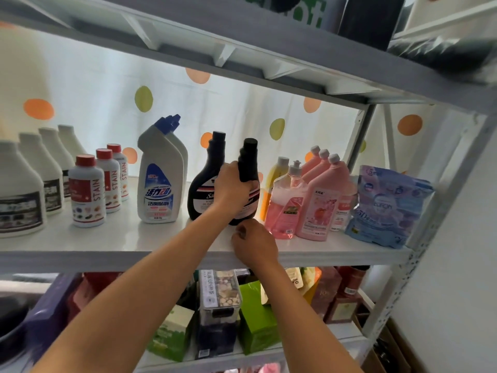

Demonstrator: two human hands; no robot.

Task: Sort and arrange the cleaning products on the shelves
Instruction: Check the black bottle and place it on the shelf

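With the left hand (233, 188) gripping the black bottle's (247, 181) neck and the right hand (254, 244) pinching its base, a nudge could topple the matching bottle (205, 181) beside it.

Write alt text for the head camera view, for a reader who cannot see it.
A person's left hand grips the neck of a black bottle standing on a white shelf, while the right hand touches its base. White jugs, red-capped stain bottles and white toilet cleaners stand left of it; pink bottles and a blue pouch right.
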